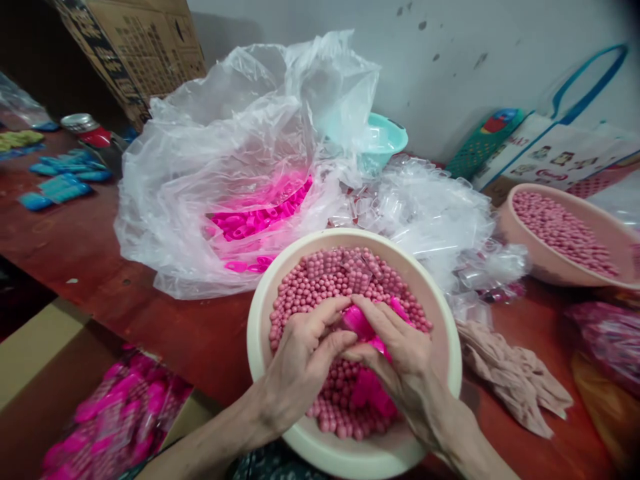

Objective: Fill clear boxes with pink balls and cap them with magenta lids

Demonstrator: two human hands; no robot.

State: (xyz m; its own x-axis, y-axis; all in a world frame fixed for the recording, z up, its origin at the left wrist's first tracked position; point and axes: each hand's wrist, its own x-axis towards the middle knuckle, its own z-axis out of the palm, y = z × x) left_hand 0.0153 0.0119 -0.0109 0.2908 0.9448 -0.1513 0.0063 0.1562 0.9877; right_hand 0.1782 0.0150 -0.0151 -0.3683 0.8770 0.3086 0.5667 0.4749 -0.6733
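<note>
At red tabletop (100, 260) — hands (303, 350) pinching pink plastic (359, 323), spotted wall (450, 87)

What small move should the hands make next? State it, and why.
Probably press the bright pink plastic piece gently inward: the left hand and right hand meet around it above the round cream plastic basin of small round pink beads.

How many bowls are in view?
3: the cream bowl at the center, the turquoise bowl at the back, and the pink bowl at right. Others may be hidden.
</note>
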